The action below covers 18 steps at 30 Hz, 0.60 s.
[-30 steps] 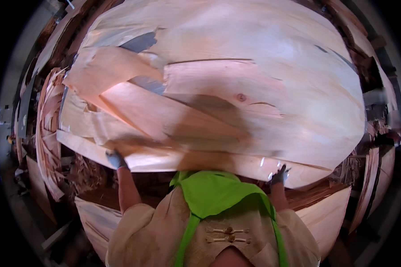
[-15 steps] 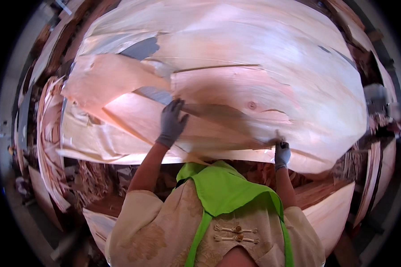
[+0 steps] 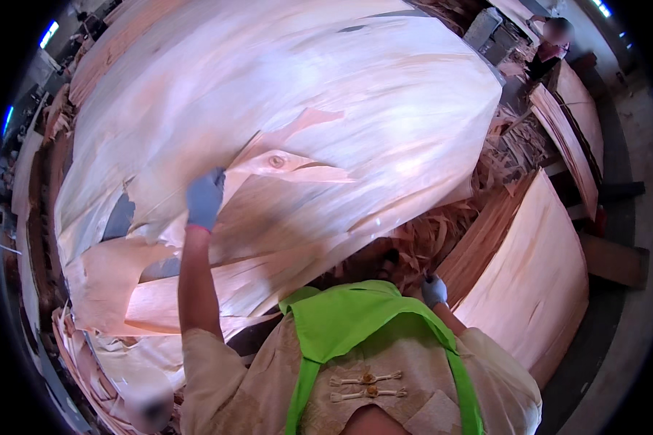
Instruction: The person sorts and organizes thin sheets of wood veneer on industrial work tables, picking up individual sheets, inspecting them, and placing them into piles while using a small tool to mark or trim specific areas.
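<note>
A wide pile of thin, pale wood veneer sheets point(image 3: 283, 94) fills most of the view. My left hand point(image 3: 204, 197), in a blue-grey glove, is raised with the arm stretched out and grips the edge of a torn veneer sheet point(image 3: 268, 196) with a knot in it. My right hand point(image 3: 434, 291), also gloved, hangs low by my right side, near the pile's lower edge; its fingers look closed, with nothing visibly in them. I wear a bright green apron.
A second stack of veneer sheets point(image 3: 536, 283) stands at my right. Curled veneer scraps point(image 3: 442, 232) lie between the stacks. More sheets point(image 3: 573, 116) lean further right, where another person point(image 3: 547, 47) stands at the top. Broken pieces point(image 3: 116, 275) lie lower left.
The view has swung to the left. My left hand has lifted the torn sheet's edge upward. My right hand has left the pile's edge and dropped to my side.
</note>
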{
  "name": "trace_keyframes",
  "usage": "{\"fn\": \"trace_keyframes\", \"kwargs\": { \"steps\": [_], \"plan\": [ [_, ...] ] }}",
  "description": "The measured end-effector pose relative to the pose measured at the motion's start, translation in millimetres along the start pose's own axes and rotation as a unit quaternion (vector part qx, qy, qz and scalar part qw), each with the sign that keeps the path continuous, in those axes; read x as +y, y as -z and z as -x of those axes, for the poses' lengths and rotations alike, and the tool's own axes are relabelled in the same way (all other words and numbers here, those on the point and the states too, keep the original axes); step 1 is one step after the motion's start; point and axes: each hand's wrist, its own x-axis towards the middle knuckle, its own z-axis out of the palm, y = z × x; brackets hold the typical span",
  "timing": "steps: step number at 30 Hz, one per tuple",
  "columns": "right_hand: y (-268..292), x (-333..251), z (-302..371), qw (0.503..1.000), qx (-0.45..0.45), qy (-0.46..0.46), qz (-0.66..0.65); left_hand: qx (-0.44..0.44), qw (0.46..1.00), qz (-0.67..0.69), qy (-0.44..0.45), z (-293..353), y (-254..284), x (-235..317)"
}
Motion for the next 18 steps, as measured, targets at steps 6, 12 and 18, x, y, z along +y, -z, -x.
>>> {"fn": "trace_keyframes", "kwargs": {
  "steps": [6, 12, 18],
  "plan": [
    [32, 114, -95, 0.999, 0.013, -0.03, -0.013, -0.11, 0.971, 0.205, -0.054, -122, 68, 110],
    [86, 175, -209, 0.985, 0.046, -0.059, -0.153, -0.019, 0.989, 0.141, -0.03, -212, 80, 210],
    [123, 217, -275, 0.961, 0.071, -0.059, -0.26, 0.249, 0.966, 0.033, -0.069, -277, 82, 322]
  ]
}}
